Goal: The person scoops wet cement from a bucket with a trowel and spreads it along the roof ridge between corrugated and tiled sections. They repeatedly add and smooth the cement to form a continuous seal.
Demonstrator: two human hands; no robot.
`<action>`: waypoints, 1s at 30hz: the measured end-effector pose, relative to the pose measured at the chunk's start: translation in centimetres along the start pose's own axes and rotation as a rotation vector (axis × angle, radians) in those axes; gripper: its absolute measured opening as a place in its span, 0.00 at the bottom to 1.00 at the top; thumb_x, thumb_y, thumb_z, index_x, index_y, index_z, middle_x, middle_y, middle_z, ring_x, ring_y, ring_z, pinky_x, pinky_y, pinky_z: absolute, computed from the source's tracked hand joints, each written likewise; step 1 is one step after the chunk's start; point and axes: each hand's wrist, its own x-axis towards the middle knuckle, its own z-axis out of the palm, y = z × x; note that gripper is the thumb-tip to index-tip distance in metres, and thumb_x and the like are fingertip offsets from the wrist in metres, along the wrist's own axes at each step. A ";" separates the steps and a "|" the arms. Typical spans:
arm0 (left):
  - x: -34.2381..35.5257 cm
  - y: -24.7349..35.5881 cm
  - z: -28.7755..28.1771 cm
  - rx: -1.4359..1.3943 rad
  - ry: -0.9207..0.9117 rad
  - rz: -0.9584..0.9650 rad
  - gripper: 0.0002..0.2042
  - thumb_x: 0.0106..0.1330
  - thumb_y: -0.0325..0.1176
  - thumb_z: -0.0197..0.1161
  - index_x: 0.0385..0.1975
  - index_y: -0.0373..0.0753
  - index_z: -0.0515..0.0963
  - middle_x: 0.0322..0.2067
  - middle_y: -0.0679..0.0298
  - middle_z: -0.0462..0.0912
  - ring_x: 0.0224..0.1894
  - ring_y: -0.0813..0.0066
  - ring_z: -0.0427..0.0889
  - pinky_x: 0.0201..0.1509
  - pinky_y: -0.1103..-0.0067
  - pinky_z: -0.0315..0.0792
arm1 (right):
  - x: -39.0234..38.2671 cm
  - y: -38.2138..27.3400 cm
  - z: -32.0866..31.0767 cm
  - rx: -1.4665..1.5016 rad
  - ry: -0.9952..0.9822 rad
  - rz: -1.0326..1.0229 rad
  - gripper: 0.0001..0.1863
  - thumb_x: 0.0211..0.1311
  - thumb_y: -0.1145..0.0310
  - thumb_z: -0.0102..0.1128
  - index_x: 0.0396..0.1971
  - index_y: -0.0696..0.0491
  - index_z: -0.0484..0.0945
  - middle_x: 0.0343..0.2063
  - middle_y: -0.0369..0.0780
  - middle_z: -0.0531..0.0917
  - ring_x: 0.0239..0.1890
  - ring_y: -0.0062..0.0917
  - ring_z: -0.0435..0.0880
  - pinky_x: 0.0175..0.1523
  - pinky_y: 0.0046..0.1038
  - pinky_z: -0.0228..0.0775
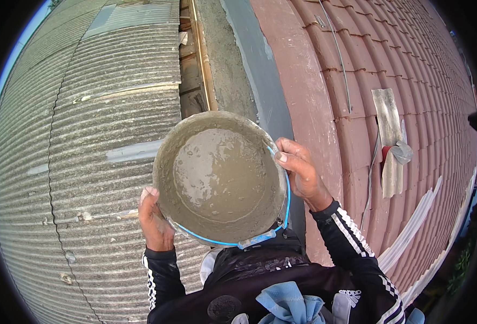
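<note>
A round bucket [219, 175] of wet grey cement or mortar, with a blue handle [260, 238] hanging along its near and right side, is held up in front of my body. My left hand [155, 218] grips the bucket's left side, fingers partly hidden behind it. My right hand [303, 170] is closed on the right rim near the handle's upper end, thumb on the outside. A light blue cloth [287, 302] hangs at my chest over dark clothing.
Corrugated grey sheets [98, 210] cover the left; red roof tiles [422, 151] the right. Between them run a timber-edged gap [192, 70], a grey ledge [230, 65] and a painted strip [276, 65]. Weathered pieces [392, 178], wires [341, 65] and pale strips [411, 227] lie on the tiles.
</note>
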 end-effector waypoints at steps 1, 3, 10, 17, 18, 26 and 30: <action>0.4 0.9 -1.3 -0.023 0.057 0.028 0.08 0.76 0.35 0.58 0.42 0.37 0.77 0.45 0.60 0.85 0.49 0.67 0.84 0.60 0.68 0.76 | 2.3 0.4 1.3 0.001 -0.068 0.014 0.18 0.70 0.53 0.65 0.34 0.53 0.75 0.30 0.27 0.67 0.34 0.13 0.64 0.40 0.23 0.56; 0.5 2.7 -3.8 0.009 0.041 0.103 0.13 0.76 0.37 0.58 0.50 0.33 0.79 0.50 0.57 0.87 0.54 0.62 0.85 0.64 0.66 0.75 | 5.4 0.9 3.7 -0.028 -0.171 0.000 0.19 0.70 0.53 0.67 0.32 0.53 0.74 0.29 0.27 0.67 0.33 0.13 0.64 0.36 0.24 0.56; -0.4 10.0 -9.0 -0.005 0.010 0.142 0.29 0.75 0.50 0.58 0.60 0.27 0.78 0.58 0.47 0.86 0.59 0.51 0.86 0.66 0.59 0.77 | 10.7 0.8 10.1 0.133 -0.418 0.040 0.19 0.68 0.57 0.71 0.33 0.57 0.76 0.27 0.31 0.73 0.28 0.12 0.71 0.28 0.23 0.61; -0.8 13.3 -6.8 -0.094 0.149 0.175 0.31 0.73 0.53 0.59 0.56 0.26 0.79 0.55 0.43 0.87 0.57 0.49 0.87 0.62 0.57 0.80 | 15.4 -3.1 12.7 0.155 -0.522 0.049 0.23 0.65 0.53 0.72 0.30 0.60 0.77 0.19 0.36 0.76 0.16 0.16 0.76 0.17 0.22 0.64; -0.4 13.4 -6.3 -0.150 0.106 0.168 0.31 0.73 0.54 0.59 0.55 0.26 0.79 0.55 0.44 0.86 0.57 0.49 0.86 0.62 0.58 0.80 | 16.5 -3.6 13.0 0.143 -0.515 0.046 0.22 0.65 0.54 0.72 0.31 0.60 0.77 0.19 0.36 0.76 0.16 0.16 0.76 0.17 0.23 0.64; 11.9 12.9 0.0 -0.178 0.061 0.225 0.32 0.72 0.54 0.61 0.56 0.24 0.78 0.56 0.42 0.86 0.56 0.46 0.87 0.64 0.55 0.80 | 29.5 -4.4 9.7 0.204 -0.434 -0.039 0.18 0.69 0.57 0.68 0.25 0.54 0.77 0.20 0.30 0.73 0.20 0.13 0.70 0.25 0.24 0.58; 25.0 11.2 6.2 -0.139 0.181 0.148 0.30 0.72 0.57 0.59 0.50 0.28 0.79 0.51 0.46 0.87 0.53 0.50 0.86 0.60 0.59 0.80 | 41.5 -4.5 5.3 -0.082 -0.258 -0.169 0.22 0.66 0.58 0.69 0.21 0.62 0.79 0.21 0.36 0.77 0.28 0.19 0.73 0.33 0.31 0.65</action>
